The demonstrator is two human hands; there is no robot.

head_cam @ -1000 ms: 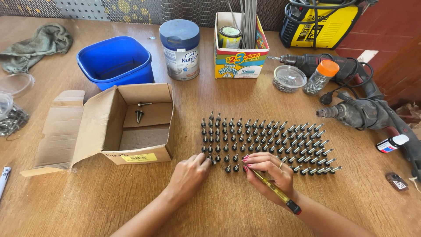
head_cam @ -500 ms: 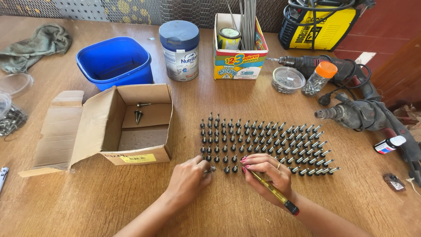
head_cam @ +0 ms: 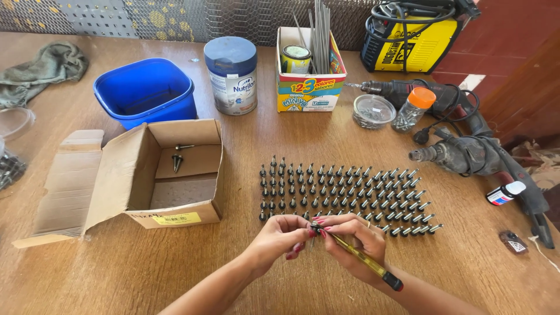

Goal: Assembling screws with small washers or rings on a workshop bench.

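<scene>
Hands meet at the 6 o'clock edge of the screw field: the left hand [head_cam: 279, 238] has lifted off the desk [head_cam: 291, 140], where it rested flat among the front rows half a second ago, and its fingers [head_cam: 300, 228] now pinch narrow around one small dark screw [head_cam: 315, 228], holding it against the tip of the yellow screwdriver [head_cam: 364, 262]. The right hand [head_cam: 356, 242] keeps its closed grasp on that screwdriver, whose shaft runs off toward 4 o'clock, the dark end near the wrist. That shift reads as one screw picked out of the array and now being worked on in the air, not set down. The remaining screws [head_cam: 344, 192] stand upright in neat rows at 12 o'clock of the hands, well ordered. An open cardboard box [head_cam: 146, 181] lies at 10 o'clock with two loose screws [head_cam: 178, 157] inside. Farther back stand a blue tub [head_cam: 146, 96], a round tin [head_cam: 231, 76] and a printed carton [head_cam: 309, 87] holding rods. Two power drills [head_cam: 466, 151] lie at 2 o'clock beside a small orange-capped jar [head_cam: 411, 108].
</scene>
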